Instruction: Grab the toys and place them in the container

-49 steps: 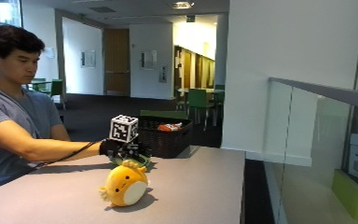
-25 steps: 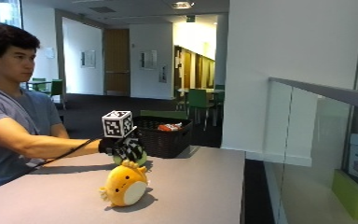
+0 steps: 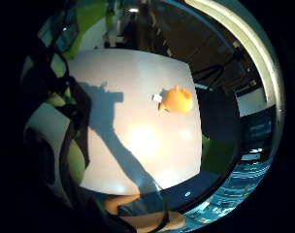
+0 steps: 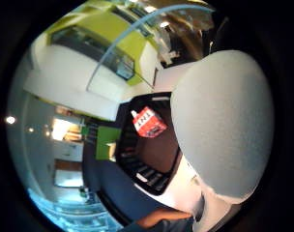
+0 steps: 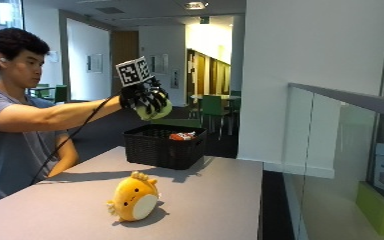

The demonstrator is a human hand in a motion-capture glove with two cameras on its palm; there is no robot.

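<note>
My gloved right hand [image 5: 143, 97] is raised above the black basket [image 5: 163, 147] at the table's far end. Its fingers curl round a pale yellow-green soft toy [image 5: 161, 109]. The same toy fills much of the thumb side palm view as a pale rounded mass [image 4: 224, 121], with the basket [image 4: 137, 166] beneath it. A red toy block [image 5: 181, 135] [image 4: 149, 122] lies inside the basket. A yellow-orange plush [image 5: 135, 197] [image 3: 177, 100] with a white belly sits on the table [image 5: 212, 200], nearer the front and apart from the hand.
The person sits at the table's left side with the other arm down behind the table edge. A glass railing [image 5: 338, 150] runs along the right, past the table's right edge. Bare tabletop lies between plush and basket.
The hand has risen from table height, just behind the yellow plush, to well above the basket, carrying the yellow-green toy. The plush and the basket have stayed put.
</note>
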